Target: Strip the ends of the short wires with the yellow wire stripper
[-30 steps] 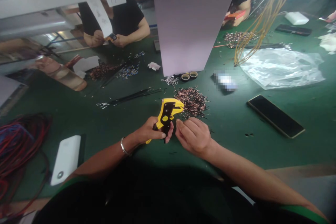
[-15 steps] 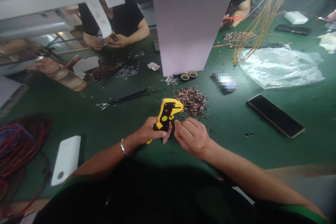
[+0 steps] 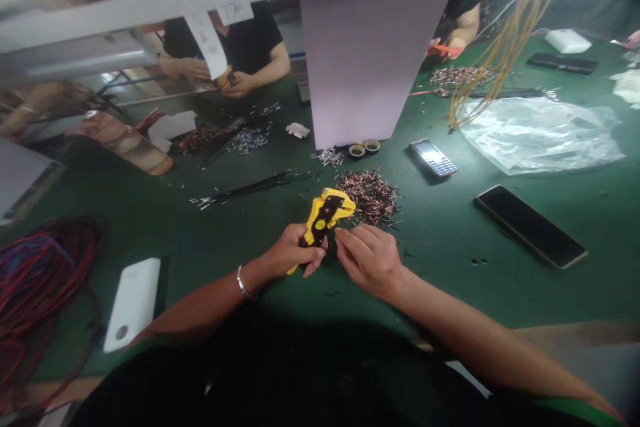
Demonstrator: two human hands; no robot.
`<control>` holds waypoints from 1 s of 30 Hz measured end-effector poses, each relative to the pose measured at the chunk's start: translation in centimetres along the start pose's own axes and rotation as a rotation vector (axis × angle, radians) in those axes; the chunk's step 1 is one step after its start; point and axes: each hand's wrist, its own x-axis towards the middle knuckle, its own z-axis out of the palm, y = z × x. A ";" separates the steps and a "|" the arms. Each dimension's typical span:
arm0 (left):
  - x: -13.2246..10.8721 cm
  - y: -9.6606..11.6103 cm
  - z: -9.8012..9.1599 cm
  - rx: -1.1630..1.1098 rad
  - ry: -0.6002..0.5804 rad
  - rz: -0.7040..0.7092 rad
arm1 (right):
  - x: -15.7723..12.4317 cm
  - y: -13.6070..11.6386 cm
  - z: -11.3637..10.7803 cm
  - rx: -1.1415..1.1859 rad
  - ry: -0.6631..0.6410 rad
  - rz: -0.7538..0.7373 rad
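Observation:
My left hand (image 3: 293, 252) grips the handle of a yellow and black automatic wire stripper (image 3: 323, 219), with its jaw end pointing up and right. Just right of it, my right hand (image 3: 370, 260) has its fingertips pinched together close to the tool. Anything between those fingers is too thin to make out. A heap of short cut copper-ended wires (image 3: 369, 197) lies just beyond the stripper, with loose bits scattered around it on the green work mat (image 3: 440, 280).
Across the mat lie black wire bundles, two tape rolls, a keypad phone (image 3: 433, 157), a smartphone (image 3: 530, 225), a white power bank (image 3: 133, 303), a red wire coil (image 3: 40, 280) and a plastic bag (image 3: 540, 135). A grey panel (image 3: 370, 53) rises ahead. A co-worker's hands (image 3: 235, 83) hold a tool beyond.
The camera has shifted slightly, and the keypad phone now shows sharply. The stripper has tilted further, its jaw swinging right, and my right fingertips sit nearer to it.

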 end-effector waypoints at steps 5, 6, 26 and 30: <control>0.3 0.8 -0.2 -0.204 -0.195 0.005 | 0.3 0.8 -0.7 0.187 0.074 0.296; 0.3 1.0 -0.3 -0.240 -0.226 0.003 | 0.4 1.0 -0.8 0.246 0.089 0.409; 0.3 1.0 -0.5 -0.365 -0.365 -0.042 | 1.1 2.2 -0.9 0.760 0.011 0.951; 0.3 0.9 -0.6 -0.347 -0.373 -0.010 | 1.2 2.1 -1.1 0.779 -0.015 0.980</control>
